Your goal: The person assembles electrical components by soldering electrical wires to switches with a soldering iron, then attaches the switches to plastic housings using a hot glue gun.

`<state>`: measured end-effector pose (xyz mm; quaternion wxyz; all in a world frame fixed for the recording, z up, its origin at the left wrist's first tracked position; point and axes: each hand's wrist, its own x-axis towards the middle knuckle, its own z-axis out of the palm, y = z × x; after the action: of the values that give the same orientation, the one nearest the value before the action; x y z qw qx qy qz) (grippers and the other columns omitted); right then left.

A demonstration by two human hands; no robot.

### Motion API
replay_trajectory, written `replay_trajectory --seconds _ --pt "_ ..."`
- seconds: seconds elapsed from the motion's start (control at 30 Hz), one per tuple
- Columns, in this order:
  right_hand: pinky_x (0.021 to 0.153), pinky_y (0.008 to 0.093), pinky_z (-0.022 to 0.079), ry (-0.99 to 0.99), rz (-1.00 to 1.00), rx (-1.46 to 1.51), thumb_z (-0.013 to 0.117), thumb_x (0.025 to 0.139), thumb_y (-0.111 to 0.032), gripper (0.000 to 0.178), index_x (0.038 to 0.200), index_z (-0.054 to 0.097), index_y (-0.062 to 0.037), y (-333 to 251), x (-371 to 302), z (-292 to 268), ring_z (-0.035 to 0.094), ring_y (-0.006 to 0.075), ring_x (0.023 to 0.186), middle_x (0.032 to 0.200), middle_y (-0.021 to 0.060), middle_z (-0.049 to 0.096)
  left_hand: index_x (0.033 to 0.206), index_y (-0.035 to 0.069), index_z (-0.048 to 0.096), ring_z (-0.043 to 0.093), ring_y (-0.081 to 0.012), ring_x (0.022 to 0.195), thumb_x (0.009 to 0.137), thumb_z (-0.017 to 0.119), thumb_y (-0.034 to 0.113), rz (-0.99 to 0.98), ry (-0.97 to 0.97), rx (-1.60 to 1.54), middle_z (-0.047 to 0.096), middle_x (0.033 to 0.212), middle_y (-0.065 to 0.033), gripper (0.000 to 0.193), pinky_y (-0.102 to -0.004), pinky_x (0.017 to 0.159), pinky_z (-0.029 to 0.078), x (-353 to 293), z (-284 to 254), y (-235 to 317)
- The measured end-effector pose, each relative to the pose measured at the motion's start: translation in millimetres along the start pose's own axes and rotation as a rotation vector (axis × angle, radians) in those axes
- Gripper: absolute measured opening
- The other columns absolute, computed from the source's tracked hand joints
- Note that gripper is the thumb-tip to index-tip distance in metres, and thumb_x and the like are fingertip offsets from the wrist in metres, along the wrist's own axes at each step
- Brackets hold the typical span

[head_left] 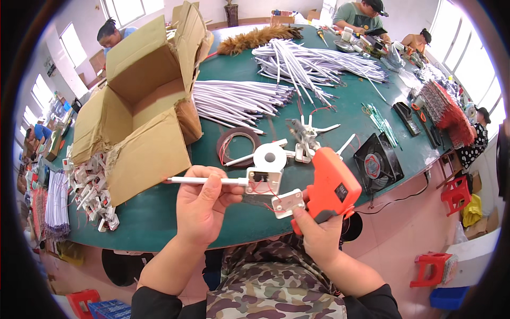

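The left hand (204, 204) grips a white tube (204, 181) fixed to a small white box (263, 181), held above the near table (159, 223) edge. The right hand (319, 234) clasps an orange tool (332, 186) and a white cover (288, 202). The thin red wires (271, 194) between them could snag or get pinched.

Green oval bench (159, 220) carries an open brown cardboard box (141, 103), bundles of white tubes (239, 101), a brown ring of tape (237, 146) and a black square fan (377, 165). White plastic parts (90, 194) pile at the left edge. Red plastic stools (438, 268) stand on the floor at right.
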<state>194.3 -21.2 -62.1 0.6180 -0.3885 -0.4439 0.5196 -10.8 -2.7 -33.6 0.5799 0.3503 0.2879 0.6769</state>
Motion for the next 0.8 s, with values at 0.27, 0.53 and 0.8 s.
replay_trajectory --seconds 0.27,0.53,0.8 --pt "0.074 0.0247 0.045 -0.009 -0.151 -0.175 0.062 0.086 0.004 0.030 0.114 0.050 0.0004 -15 30 -6 0.054 0.0078 0.083 0.100 0.0050 0.060 0.099 0.004 0.049 0.065 -0.0189 0.088 0.099 0.054 0.013 0.200 -0.068 0.321 0.056 0.099 -0.0095 0.010 -0.0310 0.073 0.058 -4 -20 -6" --pt "0.069 0.0236 0.042 -0.012 -0.244 -0.311 0.063 0.085 0.004 0.022 0.104 0.054 0.0012 -21 39 -1 0.051 0.0075 0.077 0.092 0.0021 0.056 0.099 0.004 0.044 0.067 -0.0231 0.094 0.101 0.051 0.015 0.019 -0.115 0.301 0.057 0.095 -0.0087 0.013 -0.0341 0.078 0.060 0 -17 3" --pt "0.069 0.0233 0.042 -0.002 -0.249 -0.314 0.062 0.085 0.005 0.022 0.104 0.053 0.0006 -23 37 1 0.050 0.0066 0.077 0.091 0.0017 0.056 0.099 0.005 0.043 0.068 -0.0244 0.094 0.101 0.050 0.015 -0.045 -0.115 0.270 0.057 0.094 -0.0086 0.012 -0.0324 0.075 0.060 4 -18 6"
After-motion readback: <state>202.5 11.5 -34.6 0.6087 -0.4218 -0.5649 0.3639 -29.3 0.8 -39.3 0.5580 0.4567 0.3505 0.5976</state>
